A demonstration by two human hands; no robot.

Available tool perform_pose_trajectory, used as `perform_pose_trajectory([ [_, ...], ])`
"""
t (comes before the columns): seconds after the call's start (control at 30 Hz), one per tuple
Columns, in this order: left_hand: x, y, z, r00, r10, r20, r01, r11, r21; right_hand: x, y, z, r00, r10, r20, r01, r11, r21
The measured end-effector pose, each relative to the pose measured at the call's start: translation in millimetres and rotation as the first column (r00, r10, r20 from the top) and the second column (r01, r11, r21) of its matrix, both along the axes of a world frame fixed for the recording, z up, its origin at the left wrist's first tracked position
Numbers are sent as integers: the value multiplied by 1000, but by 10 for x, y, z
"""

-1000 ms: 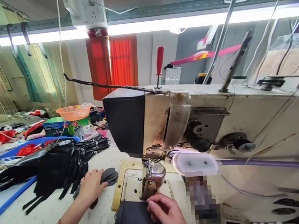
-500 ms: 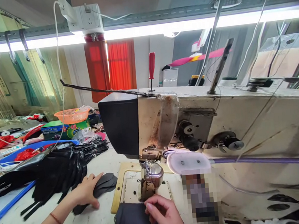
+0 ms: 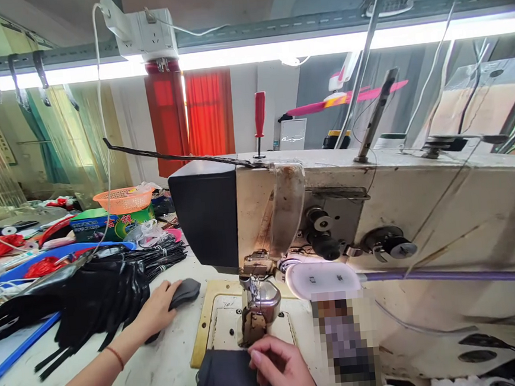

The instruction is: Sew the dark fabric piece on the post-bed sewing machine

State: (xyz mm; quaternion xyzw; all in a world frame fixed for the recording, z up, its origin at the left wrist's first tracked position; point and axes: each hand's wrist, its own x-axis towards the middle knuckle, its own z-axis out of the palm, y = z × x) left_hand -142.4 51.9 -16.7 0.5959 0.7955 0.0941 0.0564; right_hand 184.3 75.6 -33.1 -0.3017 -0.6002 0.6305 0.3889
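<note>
orange basket on green box; red curtains beyond

Dark cut pieces on the worktop are partly covered by the left hand. Black material at the sewing machine is overlapped by the right hand, its fingers curled. Glossy black pieces are piled partly over a blue tray.

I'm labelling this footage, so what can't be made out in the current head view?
- Head view: gray pieces, their number; the left hand covers part of them.
- Head view: black material at the right hand, its near end; cut off by the bottom edge.
- Head view: what lies below the lamp; a pixelated patch masks it.
</note>
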Motion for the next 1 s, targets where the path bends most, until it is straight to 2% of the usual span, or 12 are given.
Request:
perform_pose_trajectory([
  [0.07,50,97,68,998,57,-15,-57,997,50,-5,2,-4,1000,2,-1,-2,1000,6],
  [0.13,254,112,148,999,51,-14,-50,994,96,-10,2,-7,1000,5,-2,-5,1000,11],
  [0.23,832,-49,228,992,-118,42,112,985,130,-11,-10,-1,1000,0,1,0,1000,23],
  [0.27,1054,-133,238,978,-188,90,176,976,128,-8,-17,5,1000,-4,3,4,1000,30],
  [0.3,1263,-219,241,941,-266,209,246,962,118,-3,-25,14,1000,-8,6,8,999,39],
  [0.37,1592,-360,234,906,-291,309,302,953,11,15,-42,43,1000,-16,5,16,998,57],
  [0.43,1764,-436,216,898,-256,358,284,959,-26,39,-58,83,999,-35,-3,35,997,63],
  [0.6,1769,-454,153,893,-175,414,169,984,51,82,-90,183,993,-115,-40,117,992,50],
  [0.77,1778,-475,164,889,-230,397,155,965,212,92,-115,208,984,-176,-20,177,982,72],
  [0.83,1789,-474,204,863,-219,456,118,963,240,98,-112,199,980,-198,29,194,975,108],
  [0.9,1788,-465,249,780,-166,603,46,977,209,107,-98,180,970,-235,65,219,957,192],
  [1.0,1779,-453,296,562,-126,817,-15,987,162,113,-65,141,950,-306,65,273,911,310],
])
